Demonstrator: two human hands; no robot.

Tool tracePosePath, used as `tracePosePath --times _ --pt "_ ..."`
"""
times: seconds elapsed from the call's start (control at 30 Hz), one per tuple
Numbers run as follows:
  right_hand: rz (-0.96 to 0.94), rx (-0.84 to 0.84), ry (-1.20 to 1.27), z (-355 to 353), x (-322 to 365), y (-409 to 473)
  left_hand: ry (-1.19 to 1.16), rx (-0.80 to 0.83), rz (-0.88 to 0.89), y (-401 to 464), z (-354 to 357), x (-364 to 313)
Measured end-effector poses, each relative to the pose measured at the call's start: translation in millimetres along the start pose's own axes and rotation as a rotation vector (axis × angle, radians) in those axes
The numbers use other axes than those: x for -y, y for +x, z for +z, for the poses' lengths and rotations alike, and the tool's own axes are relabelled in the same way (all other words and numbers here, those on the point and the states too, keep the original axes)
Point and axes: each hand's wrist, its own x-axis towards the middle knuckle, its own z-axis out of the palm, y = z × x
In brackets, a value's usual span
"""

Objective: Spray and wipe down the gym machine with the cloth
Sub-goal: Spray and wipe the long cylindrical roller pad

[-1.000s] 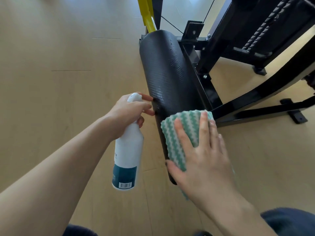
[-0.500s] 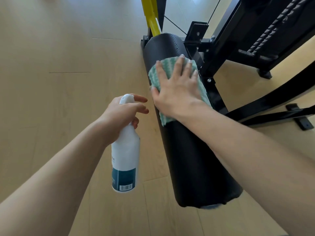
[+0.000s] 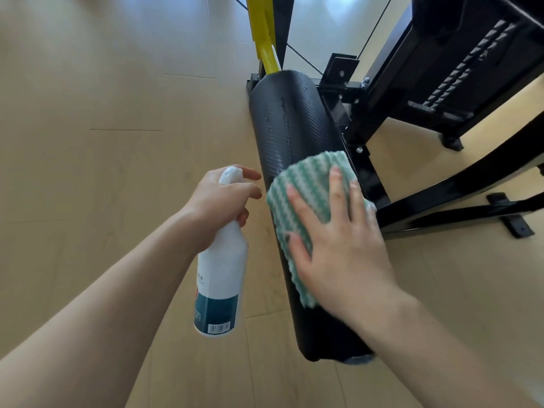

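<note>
Bright, even daylight; glare whitens the pale wooden floor [image 3: 338, 13] at its far edge; my fingers blur slightly; edges bow.

Cloth [image 3: 306, 184] part-hidden under right hand [image 3: 341, 248]; bottle label [image 3: 216, 312] illegible.

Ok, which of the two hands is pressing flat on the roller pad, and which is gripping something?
The right hand presses the cloth flat on the pad, fingers straight. The left hand grips the spray bottle.
</note>
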Motion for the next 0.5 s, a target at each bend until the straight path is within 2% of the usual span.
tracePosePath --times 0.13,0.5 --pt "0.012 -0.006 -0.015 2.2 0.5 3.4 -0.004 -0.006 0.007 16.2 3.2 1.4" --pt "0.074 0.035 0.005 -35.5 18.1 241.7 -0.055 -0.076 0.021 44.5 7.1 -2.0"
